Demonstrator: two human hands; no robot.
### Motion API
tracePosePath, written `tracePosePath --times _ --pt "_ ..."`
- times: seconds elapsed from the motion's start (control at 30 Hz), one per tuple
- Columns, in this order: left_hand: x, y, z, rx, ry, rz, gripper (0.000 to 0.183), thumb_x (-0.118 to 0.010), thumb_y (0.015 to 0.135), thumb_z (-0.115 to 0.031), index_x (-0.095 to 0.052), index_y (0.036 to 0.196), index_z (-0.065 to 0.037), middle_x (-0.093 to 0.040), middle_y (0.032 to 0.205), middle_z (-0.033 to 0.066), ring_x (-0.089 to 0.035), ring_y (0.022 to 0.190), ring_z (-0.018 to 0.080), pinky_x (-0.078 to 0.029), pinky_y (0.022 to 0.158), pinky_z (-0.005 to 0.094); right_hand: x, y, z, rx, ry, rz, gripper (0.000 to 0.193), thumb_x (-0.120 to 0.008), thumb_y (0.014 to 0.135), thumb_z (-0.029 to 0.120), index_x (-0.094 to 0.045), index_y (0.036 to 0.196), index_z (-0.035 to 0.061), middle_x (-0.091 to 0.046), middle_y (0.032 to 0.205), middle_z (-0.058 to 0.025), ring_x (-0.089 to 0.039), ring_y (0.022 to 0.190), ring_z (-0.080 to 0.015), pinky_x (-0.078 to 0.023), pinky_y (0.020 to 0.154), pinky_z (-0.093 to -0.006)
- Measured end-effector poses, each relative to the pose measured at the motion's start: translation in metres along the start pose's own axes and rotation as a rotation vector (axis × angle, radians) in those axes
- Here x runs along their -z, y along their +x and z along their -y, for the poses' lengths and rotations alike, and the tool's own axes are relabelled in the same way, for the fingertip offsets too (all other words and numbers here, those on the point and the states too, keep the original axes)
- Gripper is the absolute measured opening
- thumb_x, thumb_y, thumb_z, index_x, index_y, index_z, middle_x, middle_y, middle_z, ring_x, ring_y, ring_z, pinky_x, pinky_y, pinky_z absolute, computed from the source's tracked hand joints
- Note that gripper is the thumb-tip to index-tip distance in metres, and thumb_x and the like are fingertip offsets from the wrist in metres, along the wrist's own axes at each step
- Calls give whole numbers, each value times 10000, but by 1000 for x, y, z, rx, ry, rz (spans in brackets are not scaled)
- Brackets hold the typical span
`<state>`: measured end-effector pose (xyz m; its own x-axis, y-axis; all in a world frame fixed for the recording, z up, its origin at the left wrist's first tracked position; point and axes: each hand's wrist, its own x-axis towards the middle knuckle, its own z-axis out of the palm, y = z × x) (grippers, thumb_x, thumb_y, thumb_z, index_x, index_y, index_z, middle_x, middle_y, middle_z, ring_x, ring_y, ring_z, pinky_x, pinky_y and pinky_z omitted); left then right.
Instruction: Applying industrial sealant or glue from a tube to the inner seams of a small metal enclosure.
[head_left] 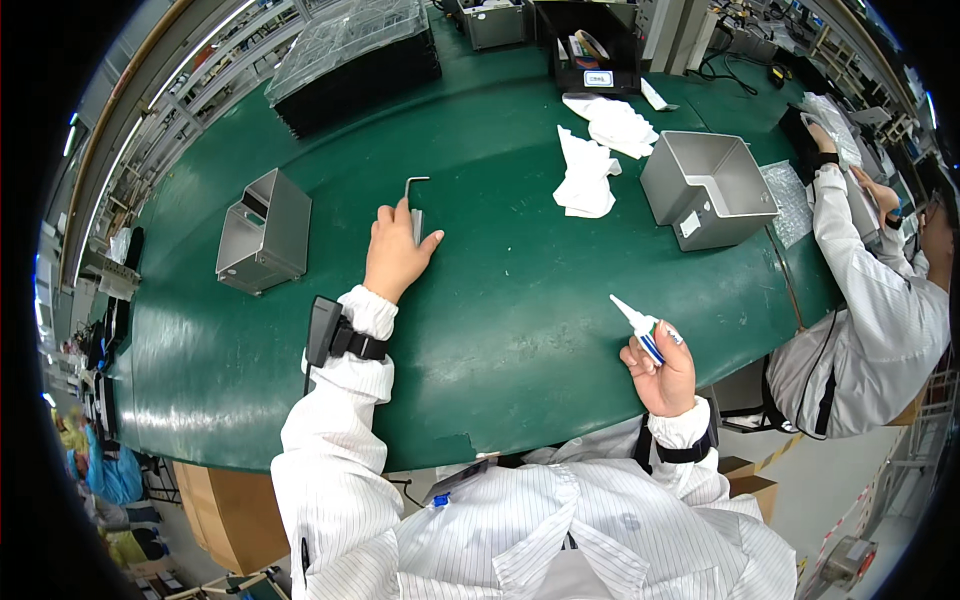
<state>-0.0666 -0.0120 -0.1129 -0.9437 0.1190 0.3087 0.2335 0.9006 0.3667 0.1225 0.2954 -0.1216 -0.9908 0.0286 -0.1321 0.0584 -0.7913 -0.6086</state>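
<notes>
My right hand (662, 375) is closed round a small white glue bottle (645, 335) with a blue marking. Its long tapered nozzle tilts up and to the left, above the table. On the left, my left hand (395, 250) reaches over the tabletop with its thumb spread away from the fingers. By its index fingertip lies an L-shaped hex key (409, 186), partly hidden by the finger. Between that finger and the thumb shows a small grey metal piece (417, 226); I cannot tell whether the hand touches it.
Grey metal housings stand at left (285, 240) and right (715, 200) on the green table (480, 400). Crumpled white wipes (586, 175), a black bin (598, 75) and stacked clear trays (355, 60) lie farther back. A co-worker (860, 270) sits at the right, hands at other parts.
</notes>
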Motion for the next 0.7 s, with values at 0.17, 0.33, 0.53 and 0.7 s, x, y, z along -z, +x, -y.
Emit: tracePosePath --times 0.17,0.33,0.53,0.7 --pt "-33 10 -57 -215 -166 162 462 -621 765 -112 -482 1193 -9 -492 1077 190 -498 969 371 -420 854 415 4 0 -1 -24 39 -26 192 -521 919 185 -517 795 39 -463 589 -2 -377 502 -73 -346 575 -245" --pt "-51 25 -114 -151 -146 166 449 -632 790 -184 -497 1175 0 -486 1097 187 -503 969 364 -425 850 413 2 1 -2 -26 96 -1 151 -532 909 138 -538 809 25 -497 632 -14 -380 505 -71 -356 557 -227" --pt "-56 43 -195 -414 -486 15 524 -662 790 -246 -466 1214 -9 -438 1186 177 -455 1087 373 -380 929 406 9 -2 0 210 205 -70 233 -526 918 220 -491 743 69 -470 590 -3 -367 503 -75 -353 590 -262" --pt "-74 56 -241 -525 -531 149 1147 -826 570 -307 -85 1416 -83 -193 1406 224 -244 1288 373 -232 1050 432 15 -14 3 396 212 -114 303 -492 931 310 -452 730 87 -440 559 -6 -370 508 -87 -357 652 -280"
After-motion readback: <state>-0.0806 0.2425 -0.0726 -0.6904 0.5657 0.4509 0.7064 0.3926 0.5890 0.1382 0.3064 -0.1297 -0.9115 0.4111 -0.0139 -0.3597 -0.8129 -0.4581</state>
